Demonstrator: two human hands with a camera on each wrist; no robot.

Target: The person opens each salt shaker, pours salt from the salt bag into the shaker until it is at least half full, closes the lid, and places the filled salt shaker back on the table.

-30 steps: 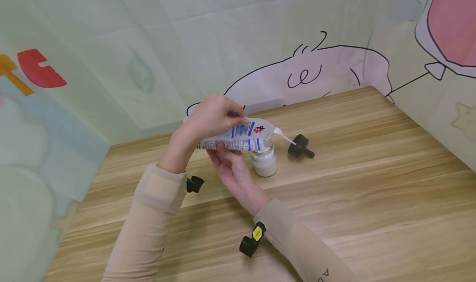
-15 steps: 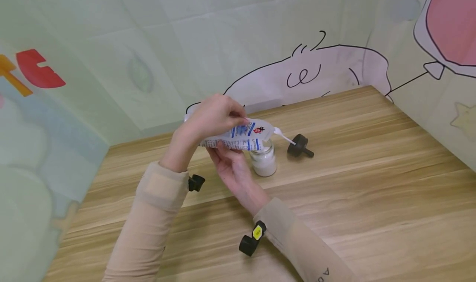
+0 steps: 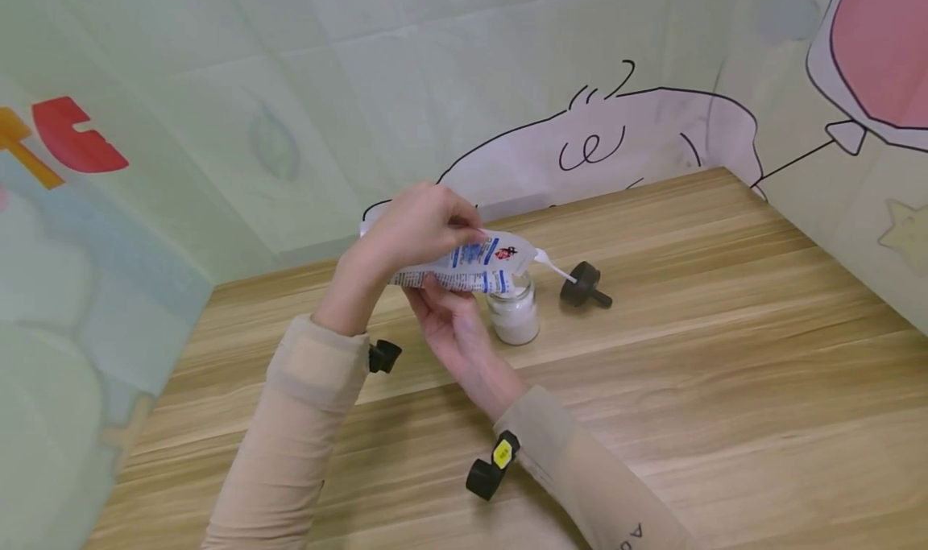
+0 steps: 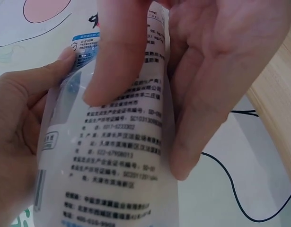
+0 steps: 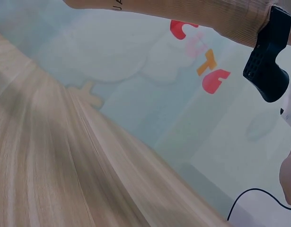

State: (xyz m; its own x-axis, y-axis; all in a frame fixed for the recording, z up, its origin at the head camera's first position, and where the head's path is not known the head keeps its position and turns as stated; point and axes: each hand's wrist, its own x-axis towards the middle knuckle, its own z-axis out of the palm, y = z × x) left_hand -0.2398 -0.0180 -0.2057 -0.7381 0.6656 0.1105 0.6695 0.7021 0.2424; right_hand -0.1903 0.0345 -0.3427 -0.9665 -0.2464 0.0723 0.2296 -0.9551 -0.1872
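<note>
A clear printed salt bag [image 3: 500, 252] lies tilted sideways over an open glass jar [image 3: 515, 316] partly filled with white salt. From above, my left hand [image 3: 420, 224] pinches the bag's upper edge between thumb and fingers. My right hand [image 3: 457, 324] holds it from below, thumb on the printed face. In the left wrist view, the left hand [image 4: 17, 109] is at the left of the bag [image 4: 117, 151], and the right hand [image 4: 221, 66] grips its other side. The bag's front corner covers part of the jar's mouth.
A black lid [image 3: 580, 284] with a stubby knob rests right of the jar. Against it leans a white spoon [image 3: 554, 264]. The wooden table [image 3: 689, 389] meets printed wall sheets [image 3: 333, 107] at the back. Black wrist cameras sit on both sleeves.
</note>
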